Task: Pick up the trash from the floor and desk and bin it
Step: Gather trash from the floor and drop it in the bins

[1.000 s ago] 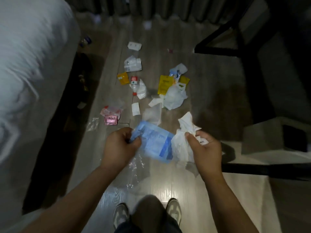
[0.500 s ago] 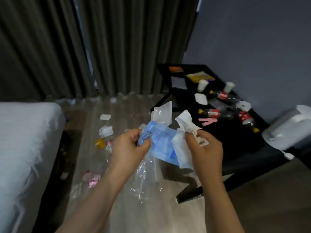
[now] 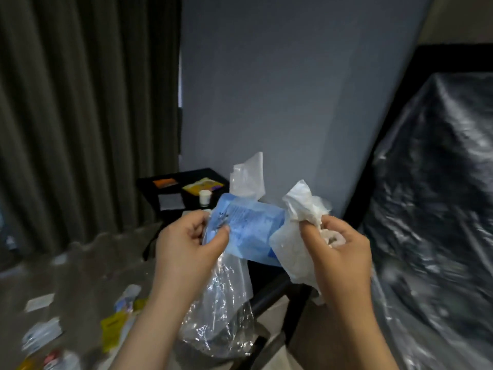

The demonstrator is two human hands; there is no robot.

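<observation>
Trash is held in both hands beside a black bin bag [image 3: 440, 209].
A blue packet [image 3: 253, 228] and a clear plastic bag [image 3: 224, 311] are pinched between the thumb and curled fingers of the left hand [image 3: 186, 244]; crumpled white tissue [image 3: 301, 204] is gripped in the right hand [image 3: 338, 249]. The bin bag is seen at the near right. More wrappers [image 3: 112, 327] are scattered on the floor [image 3: 88, 276] at the near left, and others on the far desk [image 3: 149, 182].

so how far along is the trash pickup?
Early. Nothing visibly binned yet. In hand: left hand grips a blue packet and clear plastic bag; right hand grips crumpled white tissue. Left to do: yellow wrapper and other litter on the floor, cup and yellow packet on the desk. The black bag at right may be the bin.
</observation>
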